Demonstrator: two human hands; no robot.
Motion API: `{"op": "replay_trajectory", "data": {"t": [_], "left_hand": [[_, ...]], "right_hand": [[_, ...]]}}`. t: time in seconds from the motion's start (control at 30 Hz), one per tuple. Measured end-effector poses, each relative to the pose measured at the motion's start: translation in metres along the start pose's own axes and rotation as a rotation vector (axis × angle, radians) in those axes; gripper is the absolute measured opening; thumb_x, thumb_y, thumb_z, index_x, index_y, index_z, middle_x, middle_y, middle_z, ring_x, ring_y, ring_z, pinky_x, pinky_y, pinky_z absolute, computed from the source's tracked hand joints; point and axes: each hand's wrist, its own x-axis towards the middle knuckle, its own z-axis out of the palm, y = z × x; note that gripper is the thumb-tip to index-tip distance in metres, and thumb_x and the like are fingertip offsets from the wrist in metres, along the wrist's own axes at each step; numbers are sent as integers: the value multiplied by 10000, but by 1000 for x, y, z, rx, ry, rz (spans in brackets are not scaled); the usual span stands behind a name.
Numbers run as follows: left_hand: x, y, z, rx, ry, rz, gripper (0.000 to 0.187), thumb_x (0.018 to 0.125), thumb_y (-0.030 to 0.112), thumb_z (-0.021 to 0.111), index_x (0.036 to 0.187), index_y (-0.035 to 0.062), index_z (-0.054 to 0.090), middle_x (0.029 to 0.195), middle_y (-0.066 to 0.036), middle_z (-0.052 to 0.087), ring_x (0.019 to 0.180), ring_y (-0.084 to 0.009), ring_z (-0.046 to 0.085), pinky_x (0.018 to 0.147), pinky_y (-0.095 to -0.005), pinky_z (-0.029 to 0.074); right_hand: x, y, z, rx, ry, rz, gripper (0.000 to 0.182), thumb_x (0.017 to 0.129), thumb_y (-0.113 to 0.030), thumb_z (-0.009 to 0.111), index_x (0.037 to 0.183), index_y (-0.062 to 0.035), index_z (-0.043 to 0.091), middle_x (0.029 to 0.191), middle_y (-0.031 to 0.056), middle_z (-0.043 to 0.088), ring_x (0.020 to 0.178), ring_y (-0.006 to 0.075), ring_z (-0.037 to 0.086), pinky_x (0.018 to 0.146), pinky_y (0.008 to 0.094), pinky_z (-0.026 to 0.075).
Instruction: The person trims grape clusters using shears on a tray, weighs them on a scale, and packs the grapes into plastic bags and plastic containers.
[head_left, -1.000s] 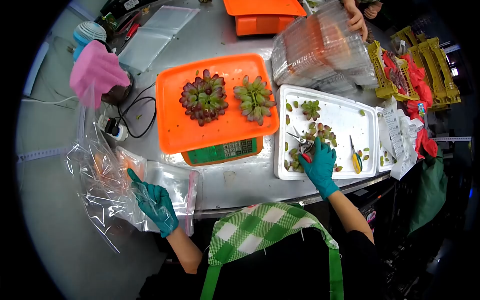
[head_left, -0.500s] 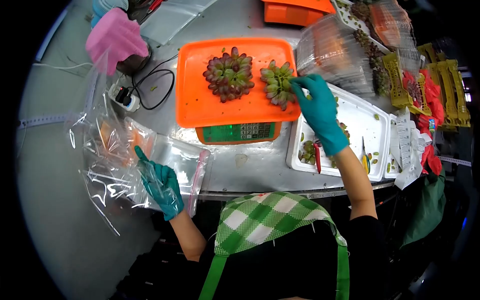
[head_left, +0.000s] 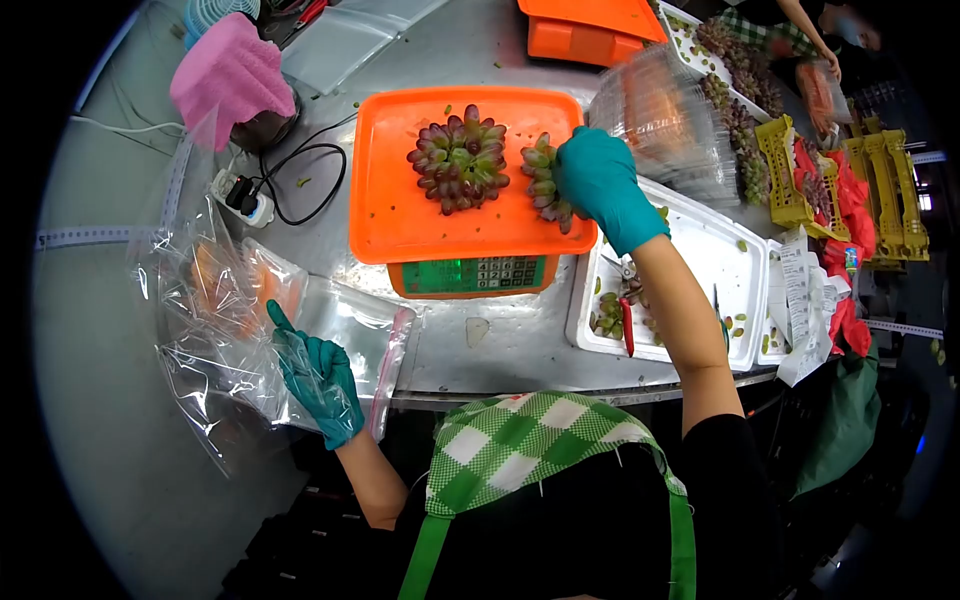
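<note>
An orange weighing scale (head_left: 400,279) carries an orange tray (head_left: 400,225) with two rosette succulents on it. The larger succulent (head_left: 459,160), purple and green, sits left of centre. My right hand (head_left: 607,185), in a teal glove, is closed on the smaller succulent (head_left: 545,178) at the tray's right side and covers part of it. Lower left, my left hand (head_left: 322,380), also teal-gloved, holds a crumpled clear plastic bag (head_left: 215,350); one finger points up and the others curl in the film.
A white foam tray (head_left: 690,340) with loose leaves and red-handled pliers (head_left: 627,325) stands at right. Behind it are stacked clear clamshells (head_left: 665,125) and yellow baskets (head_left: 785,180). Zip bags (head_left: 360,330), a power strip (head_left: 245,200) and a pink cloth (head_left: 230,85) are left. Another person's arm (head_left: 810,30) shows top right.
My right hand has moved up and left over the smaller succulent and its fingers have closed round it. My left hand stays with the bag. Another person's arm has come into view top right.
</note>
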Motion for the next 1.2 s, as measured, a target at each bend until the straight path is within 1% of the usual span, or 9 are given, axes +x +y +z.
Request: {"op": "replay_trajectory", "data": {"t": [0.13, 0.23, 0.33, 0.43, 0.73, 0.83, 0.93, 1.03, 1.2], "left_hand": [[1, -4, 2, 70, 24, 24, 469, 910, 169, 390, 1343, 93, 227, 509, 37, 260, 385, -38, 203, 353, -172, 213], [-2, -7, 12, 39, 30, 25, 446, 915, 155, 369, 1336, 85, 240, 506, 28, 266, 380, -44, 215, 361, -169, 224], [-3, -5, 11, -3, -9, 4, 434, 917, 148, 360, 1331, 73, 250, 509, 21, 271, 385, -47, 223, 375, -175, 239], [-5, -5, 12, -9, -2, 9, 432, 917, 150, 361, 1328, 69, 254, 515, 18, 277, 394, -49, 228, 384, -182, 249], [-6, -8, 15, -53, -10, -21, 432, 915, 143, 361, 1327, 66, 257, 515, 17, 277, 396, -54, 230, 389, -188, 253], [-7, -8, 17, -28, 2, -17, 442, 912, 138, 364, 1333, 68, 244, 512, 19, 277, 393, -51, 233, 386, -183, 254], [-8, -12, 25, 7, 24, 6, 459, 909, 127, 368, 1341, 73, 224, 512, 23, 276, 390, -46, 233, 374, -174, 247], [-8, -11, 16, 39, -12, -2, 479, 901, 111, 370, 1348, 78, 202, 514, 27, 275, 388, -42, 235, 359, -166, 238], [-9, -16, 23, 84, -9, -14, 501, 893, 120, 382, 1353, 83, 186, 516, 32, 269, 383, -36, 234, 343, -165, 225]], "right_hand": [[0, 3, 3, 209, 12, 29, 147, 664, -164, 579, 772, -84, 638, 845, 141, 575, 775, 297, 579, 651, 383, 461], [3, 6, 17, 287, 13, 107, 146, 651, -154, 585, 778, -105, 638, 838, 135, 578, 778, 290, 579, 662, 378, 460], [0, 14, 22, 264, 114, 164, 159, 651, -167, 577, 786, -115, 644, 817, 132, 601, 766, 290, 590, 661, 381, 465], [1, 22, 12, 253, -156, 205, 188, 651, -199, 575, 796, -105, 649, 787, 136, 617, 745, 298, 599, 651, 382, 471], [3, 17, 21, 358, -73, 308, 256, 638, -261, 557, 742, -48, 653, 737, 169, 615, 686, 328, 601, 615, 401, 473], [2, 18, 20, 450, -97, 359, 233, 639, -259, 559, 730, -68, 656, 735, 158, 615, 693, 330, 599, 617, 394, 472], [-2, 23, 28, 421, -33, 280, 204, 635, -256, 567, 717, -94, 661, 734, 144, 616, 695, 322, 598, 618, 383, 473], [-7, 27, 21, 387, -104, 221, 178, 625, -240, 580, 717, -112, 663, 737, 131, 618, 696, 309, 599, 619, 375, 474], [-6, 23, 26, 459, -9, 265, 197, 603, -233, 595, 726, -95, 662, 725, 149, 613, 671, 298, 599, 611, 377, 472]]}}
